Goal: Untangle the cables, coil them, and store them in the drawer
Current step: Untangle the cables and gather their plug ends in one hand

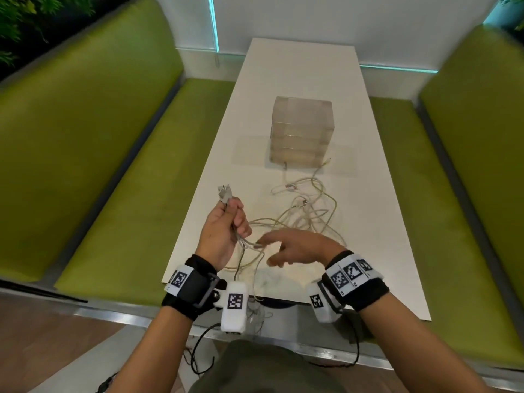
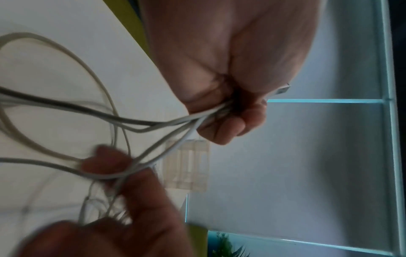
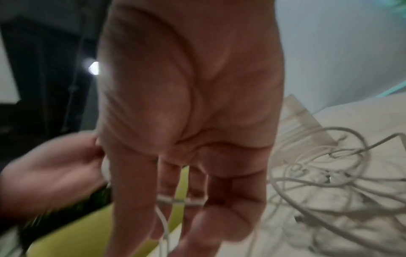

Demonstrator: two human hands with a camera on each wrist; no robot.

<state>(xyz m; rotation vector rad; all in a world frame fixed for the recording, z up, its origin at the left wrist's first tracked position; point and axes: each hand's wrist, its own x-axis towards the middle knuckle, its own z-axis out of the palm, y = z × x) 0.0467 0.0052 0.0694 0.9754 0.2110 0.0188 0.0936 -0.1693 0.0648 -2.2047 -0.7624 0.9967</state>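
Though gripped, cables [image 1: 306, 211] pale, tangled

Both forearms are bare. Each wrist wears a black strap [image 1: 198, 282] with white square-patterned marker tags and a white camera box [image 1: 234, 307]; thin black wires [image 1: 198, 347] hang below. Dark olive clothing [image 1: 263, 370] covers the torso.

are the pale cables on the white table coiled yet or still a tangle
Tangled. The pale cables sprawl in loose crossing loops on the white table; the left hand grips several ends while the right hand's straight fingers thread through strands.
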